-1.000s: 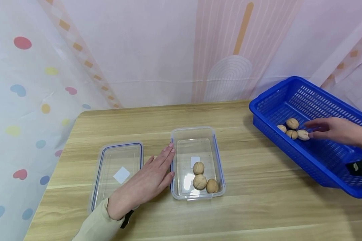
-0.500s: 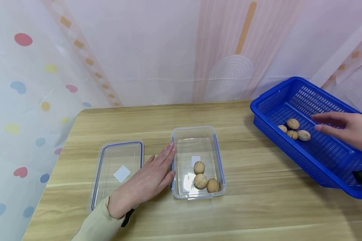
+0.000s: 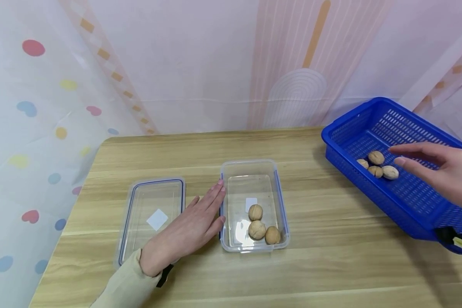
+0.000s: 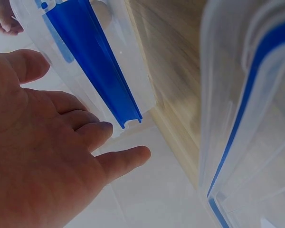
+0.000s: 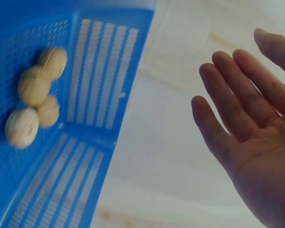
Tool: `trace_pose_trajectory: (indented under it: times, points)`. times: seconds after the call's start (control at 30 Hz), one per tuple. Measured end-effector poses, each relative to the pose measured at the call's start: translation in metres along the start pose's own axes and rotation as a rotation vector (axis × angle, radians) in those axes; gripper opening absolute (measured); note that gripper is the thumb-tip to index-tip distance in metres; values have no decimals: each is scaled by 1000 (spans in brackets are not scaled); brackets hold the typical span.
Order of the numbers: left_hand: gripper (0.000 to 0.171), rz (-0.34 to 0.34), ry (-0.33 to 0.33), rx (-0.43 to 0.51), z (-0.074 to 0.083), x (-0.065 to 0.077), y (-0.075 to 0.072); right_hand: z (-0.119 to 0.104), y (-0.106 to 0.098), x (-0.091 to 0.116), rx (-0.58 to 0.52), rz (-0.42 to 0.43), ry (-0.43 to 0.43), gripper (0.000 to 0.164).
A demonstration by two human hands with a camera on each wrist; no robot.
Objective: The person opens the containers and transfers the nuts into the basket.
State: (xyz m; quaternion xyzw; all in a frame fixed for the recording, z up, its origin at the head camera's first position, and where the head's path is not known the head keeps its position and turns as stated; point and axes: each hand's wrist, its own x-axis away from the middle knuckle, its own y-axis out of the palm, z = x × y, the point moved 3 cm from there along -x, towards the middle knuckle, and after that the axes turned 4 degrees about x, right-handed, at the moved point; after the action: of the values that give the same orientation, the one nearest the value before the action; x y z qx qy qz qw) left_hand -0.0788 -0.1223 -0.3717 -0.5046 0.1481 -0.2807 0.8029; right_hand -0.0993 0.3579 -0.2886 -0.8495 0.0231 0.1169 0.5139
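A clear plastic food container (image 3: 250, 182) with blue side clips holds three walnuts (image 3: 257, 230) near its front end. My left hand (image 3: 186, 229) lies with straight fingers against the container's left side, fingertips at the rim; the left wrist view shows its palm beside the blue clip (image 4: 92, 59). Over the blue basket (image 3: 373, 194) on the right hovers my right hand (image 3: 442, 167), thumb and fingers apart, holding nothing. Several walnuts (image 3: 376, 158) sit together in the basket, left of the right fingertips. In the right wrist view the palm (image 5: 270, 156) shows bare beside the basket.
The container's clear lid (image 3: 154, 201), with a blue seal and a white label, lies left of the container, partly under my left forearm. A wooden table (image 3: 308, 273) carries everything, and a patterned cloth (image 3: 200, 64) hangs behind it.
My right hand has come away from the pale walnut, first rightward, then a little back left above the basket. The walnuts stay in place. My left hand keeps its place on the container.
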Motion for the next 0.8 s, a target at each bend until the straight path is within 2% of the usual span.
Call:
trace_pose_trajectory:
  times: [0.13,0.27,0.43,0.67,0.8]
  points:
    - [67,-4,-4,5,0,0,0,-12,0,1,-41,69,-65,23]
    - [67,-9,-10,5,0,0,0,-26,4,3,-66,81,-103,21]
    - [67,-7,-11,4,-1,0,0,-39,9,5,-104,79,-130,25]
    - [67,-3,-11,10,-1,1,1,-58,16,8,-124,124,-261,34]
    - [67,-1,-9,17,0,1,0,-65,23,8,-155,116,-303,37]
